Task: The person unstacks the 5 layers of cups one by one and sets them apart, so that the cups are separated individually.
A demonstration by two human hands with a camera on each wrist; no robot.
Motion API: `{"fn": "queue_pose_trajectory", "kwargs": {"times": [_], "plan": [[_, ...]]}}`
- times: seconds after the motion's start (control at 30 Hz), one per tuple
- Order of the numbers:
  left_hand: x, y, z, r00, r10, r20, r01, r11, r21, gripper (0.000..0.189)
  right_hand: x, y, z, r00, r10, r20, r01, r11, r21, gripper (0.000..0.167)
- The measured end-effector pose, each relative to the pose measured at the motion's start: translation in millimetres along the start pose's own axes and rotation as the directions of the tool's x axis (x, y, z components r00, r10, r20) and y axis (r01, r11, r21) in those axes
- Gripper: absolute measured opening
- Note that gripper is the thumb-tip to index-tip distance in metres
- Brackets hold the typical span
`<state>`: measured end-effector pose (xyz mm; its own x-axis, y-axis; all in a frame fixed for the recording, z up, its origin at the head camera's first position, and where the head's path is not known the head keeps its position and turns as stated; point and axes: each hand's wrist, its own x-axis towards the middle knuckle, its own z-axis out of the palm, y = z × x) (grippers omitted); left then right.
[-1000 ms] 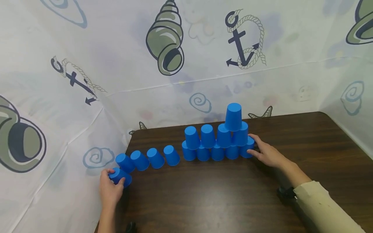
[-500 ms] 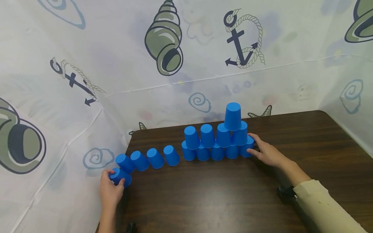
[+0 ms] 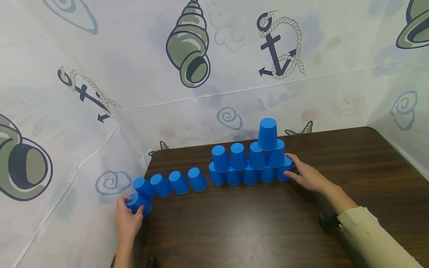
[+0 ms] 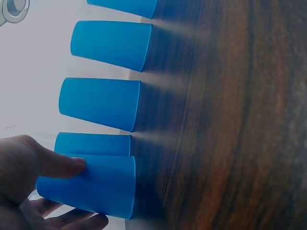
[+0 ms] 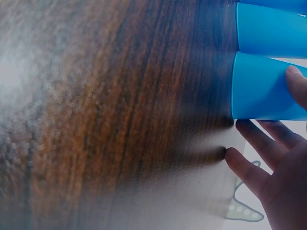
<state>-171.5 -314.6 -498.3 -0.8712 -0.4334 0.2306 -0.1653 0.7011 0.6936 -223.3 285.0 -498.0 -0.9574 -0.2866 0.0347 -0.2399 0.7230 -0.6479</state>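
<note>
Near the left edge of the desk [image 3: 228, 230], the left hand [image 3: 128, 221] grasped an upside-down blue cup [image 3: 140, 203] between thumb and fingers. It stood just in front of the leftmost in a row of four cups [image 3: 178, 182]; whether the two touched was hard to tell. Toward the back edge rose a cup stack [image 3: 239, 157]: five below, four above, one on top at the right. The right hand [image 3: 310, 178] grasped the bottom row's right end cup [image 3: 282, 173], thumb in front, fingers behind.
</note>
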Motion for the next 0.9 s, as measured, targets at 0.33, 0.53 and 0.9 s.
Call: {"fn": "queue_pose_trajectory", "kwargs": {"times": [0.33, 0.53, 0.9], "plan": [[-6.1, 10.2, -4.9, 0.999, 0.009, -0.045, -0.010, 1.000, -0.023, 0.056, -0.1, -0.9, -0.6, 1.000, 0.015, 0.009, -0.015, 1.000, -0.001, 0.073], [-9.1, 28.6, -11.8, 0.985, 0.098, -0.139, -0.101, 0.995, -0.016, 0.054, -1.8, -1.4, -1.3, 1.000, 0.018, 0.007, -0.018, 1.000, 0.003, 0.075], [-22.2, 110.3, -7.2, 0.853, 0.371, -0.367, -0.454, 0.874, -0.173, 0.041, -0.5, -1.6, -1.3, 1.000, 0.008, 0.006, -0.008, 1.000, 0.001, 0.073]]}}
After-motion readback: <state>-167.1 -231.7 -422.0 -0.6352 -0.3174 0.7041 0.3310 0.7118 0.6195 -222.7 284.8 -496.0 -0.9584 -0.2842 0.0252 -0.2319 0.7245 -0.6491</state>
